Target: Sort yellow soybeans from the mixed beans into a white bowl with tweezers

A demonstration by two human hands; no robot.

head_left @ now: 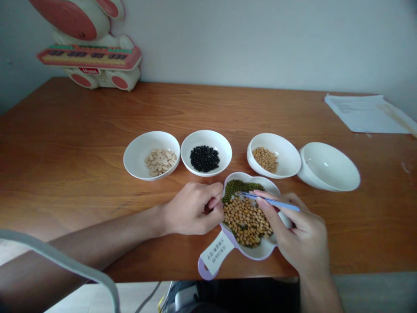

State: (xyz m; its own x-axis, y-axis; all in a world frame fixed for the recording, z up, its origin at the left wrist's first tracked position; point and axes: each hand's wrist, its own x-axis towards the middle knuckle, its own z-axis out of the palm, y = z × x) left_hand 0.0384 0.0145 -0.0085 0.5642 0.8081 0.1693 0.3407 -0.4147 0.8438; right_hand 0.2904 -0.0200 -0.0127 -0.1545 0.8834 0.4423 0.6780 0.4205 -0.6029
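Note:
My left hand (pixel 195 208) is closed, its thumb and forefinger pinching the left rim of a flower-shaped dish (pixel 241 176) with a purple handle. Yellow soybeans (pixel 250 221) fill most of that dish, and small green mung beans (pixel 244 186) are gathered along its far side. Blue tweezers (pixel 276 202) are held by my right hand (pixel 302 234) over the dish. Their tips reach down where the green and yellow beans meet; whether a bean sits between them I cannot tell. A white label with printed characters (pixel 217 252) covers part of the handle.
Behind the dish stand white bowls: one with pale flat seeds (pixel 160 162), one with black beans (pixel 204 158), one with soybeans (pixel 265 159). The rightmost bowl (pixel 332 167) has a dark speck inside. A toy keyboard (pixel 91 58) and papers (pixel 365 111) lie farther back. A grey cable (pixel 65 263) crosses lower left.

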